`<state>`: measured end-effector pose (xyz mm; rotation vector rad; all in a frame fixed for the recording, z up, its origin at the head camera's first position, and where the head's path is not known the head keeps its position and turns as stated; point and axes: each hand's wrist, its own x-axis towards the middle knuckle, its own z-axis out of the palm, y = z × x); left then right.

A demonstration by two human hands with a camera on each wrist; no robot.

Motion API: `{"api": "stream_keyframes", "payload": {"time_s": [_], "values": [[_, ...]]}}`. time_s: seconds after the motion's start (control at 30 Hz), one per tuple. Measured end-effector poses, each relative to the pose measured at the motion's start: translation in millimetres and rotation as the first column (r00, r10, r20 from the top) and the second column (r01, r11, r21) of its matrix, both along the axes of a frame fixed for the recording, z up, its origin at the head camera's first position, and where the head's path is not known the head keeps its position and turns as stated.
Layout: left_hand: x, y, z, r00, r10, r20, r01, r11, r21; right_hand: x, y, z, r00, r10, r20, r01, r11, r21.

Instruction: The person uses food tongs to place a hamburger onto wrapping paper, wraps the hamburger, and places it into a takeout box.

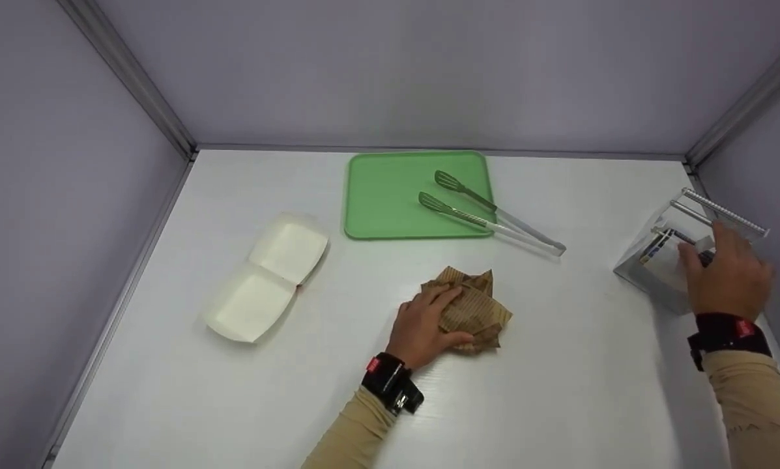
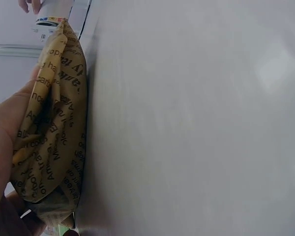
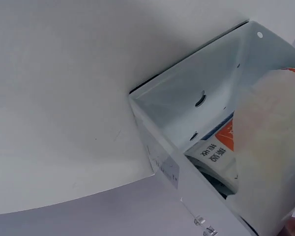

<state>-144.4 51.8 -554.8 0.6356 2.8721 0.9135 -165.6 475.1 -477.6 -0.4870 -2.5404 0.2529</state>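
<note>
My left hand (image 1: 422,329) grips a bundle in brown printed paper (image 1: 471,312) on the table, fingers over its far side and thumb along the near edge. Crumpled corners stick out, and the paper hides its contents. At the right, my right hand (image 1: 732,277) reaches over a white dispenser box (image 3: 169,93) with clear side walls. Its thumb and fingers pinch at a whitish label strip (image 3: 270,142), and one fingertip (image 3: 292,227) shows by the strip's lower end. Beneath that lies a printed label with an orange patch (image 3: 226,134) inside the box.
A green tray (image 1: 383,195) stands at the back, with metal tongs (image 1: 520,231) lying spread across its right edge. To the left sits an unfolded white clamshell box (image 1: 253,303). Grey panels (image 1: 403,71) border the table on three sides.
</note>
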Motion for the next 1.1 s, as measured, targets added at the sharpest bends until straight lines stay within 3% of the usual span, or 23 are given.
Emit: {"api": "stream_keyframes", "payload": {"time_s": [0.23,0.43,0.63,0.77,1.1], "values": [[1.1,-0.4,-0.8,1.000,-0.005,-0.014,0.005,1.000,0.000,3.6,-4.2,-5.2,0.993,0.059,-0.105,-0.043,0.988,0.149],[0.6,-0.4,-0.3,1.000,-0.003,-0.009,0.003,1.000,0.003,2.9,-6.2,-1.9,0.996,0.002,-0.085,0.009,0.992,0.124],[0.5,-1.2,-0.1,1.000,-0.005,-0.006,0.005,1.000,0.000,6.7,-7.0,-6.1,0.992,0.058,-0.116,-0.044,0.992,0.122],[0.2,-1.4,-0.5,1.000,-0.005,-0.004,0.005,1.000,0.007,7.2,-5.8,-8.1,0.989,0.060,-0.137,-0.048,0.994,0.094],[-1.1,-1.2,-0.2,1.000,-0.002,0.002,0.002,1.000,0.013,6.1,-9.8,-9.3,0.991,-0.066,-0.113,0.055,0.994,-0.092]]}}
